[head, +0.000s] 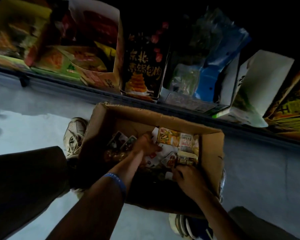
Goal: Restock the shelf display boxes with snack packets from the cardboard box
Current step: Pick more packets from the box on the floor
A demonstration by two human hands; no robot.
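Head view — both hands' fingers (146, 144) blurred among packets (170, 137).

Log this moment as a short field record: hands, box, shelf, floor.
left hand: left hand deep among the small colourful snack packets; grip blurred
right hand: right hand at the packets near the box's right wall; fingers curled, grip unclear
box: open brown cardboard box on the pale floor, partly filled
shelf: printed display boxes in a row behind the box
wrist: blue wristband on left arm
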